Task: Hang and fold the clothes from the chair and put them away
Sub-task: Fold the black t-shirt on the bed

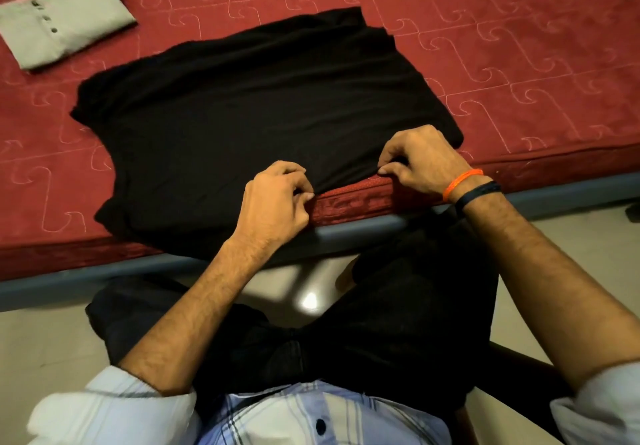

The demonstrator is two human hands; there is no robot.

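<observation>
A black garment [249, 112] lies spread flat on the red quilted mattress [519, 46], its near hem at the bed's front edge. My left hand [277, 198] pinches that near hem with curled fingers and thumb. A short way to the right, my right hand [419, 160] pinches the same hem; an orange band and a dark band circle its wrist. A folded grey buttoned shirt [65, 18] rests on the mattress at the far left.
The bed's blue-grey frame [346, 233] runs along the mattress's front edge. Below it are pale floor tiles [41, 340] and my legs in dark trousers. A dark wooden piece [519, 358], possibly the chair, shows at the lower right.
</observation>
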